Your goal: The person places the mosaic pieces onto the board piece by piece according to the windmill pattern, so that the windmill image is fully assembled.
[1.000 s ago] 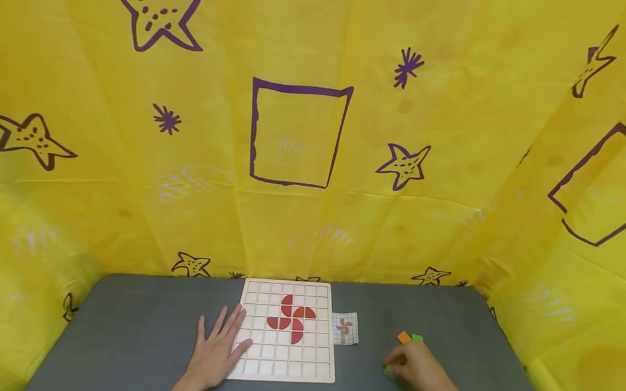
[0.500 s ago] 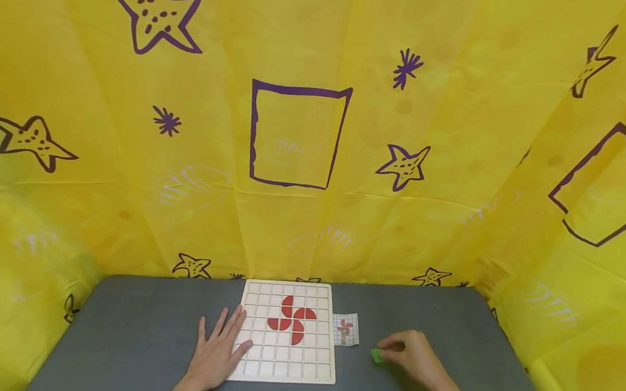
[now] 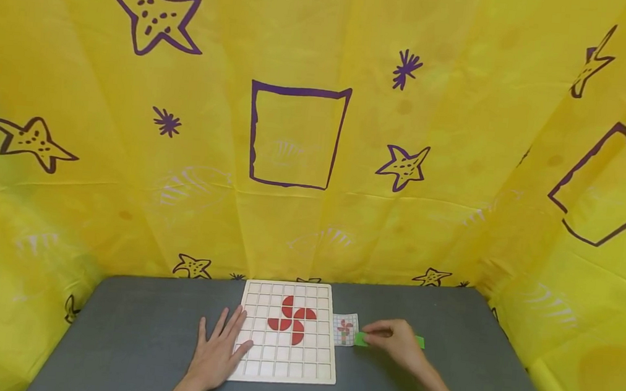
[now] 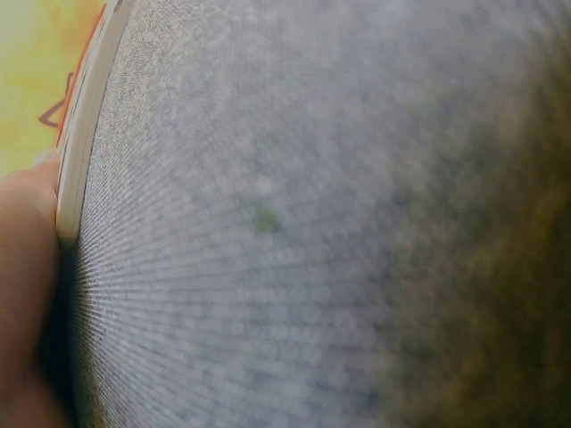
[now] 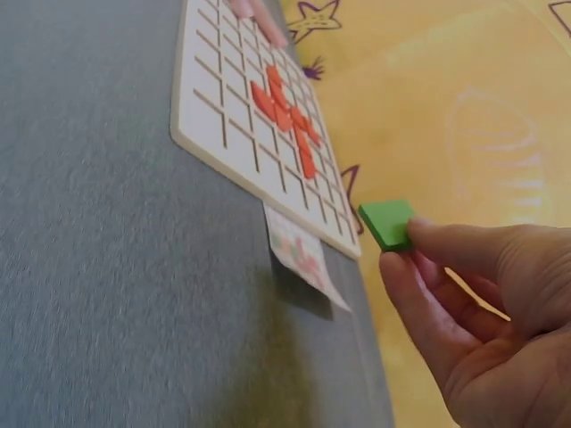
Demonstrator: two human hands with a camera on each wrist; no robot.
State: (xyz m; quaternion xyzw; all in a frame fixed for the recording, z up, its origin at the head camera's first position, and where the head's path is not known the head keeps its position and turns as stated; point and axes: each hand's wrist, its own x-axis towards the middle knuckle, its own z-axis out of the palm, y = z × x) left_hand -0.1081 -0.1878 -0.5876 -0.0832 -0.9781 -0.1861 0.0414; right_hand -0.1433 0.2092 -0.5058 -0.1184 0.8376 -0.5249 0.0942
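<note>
My right hand (image 3: 402,345) pinches a green square tile (image 5: 386,225) between thumb and fingertips, just off the right side of the pattern card (image 3: 350,322). The tile is raised above the dark table in the right wrist view. With fingers spread, my left hand (image 3: 215,353) rests at the left edge of the white grid board (image 3: 275,369), its thumb on the board. Several red rounded pieces (image 3: 298,333) form a pinwheel on the grid. Only a blurred part of the left hand (image 4: 25,259) shows in the left wrist view, beside the board's edge.
Another green piece (image 3: 420,341) lies on the table behind my right hand, partly hidden by it. The card touches the board's right edge. A yellow printed cloth (image 3: 287,230) rises behind the grey table (image 3: 139,329) and along both sides.
My right hand has picked the green tile from the right of the table and carried it left to beside the card. The orange piece is now hidden. The left hand has stayed still.
</note>
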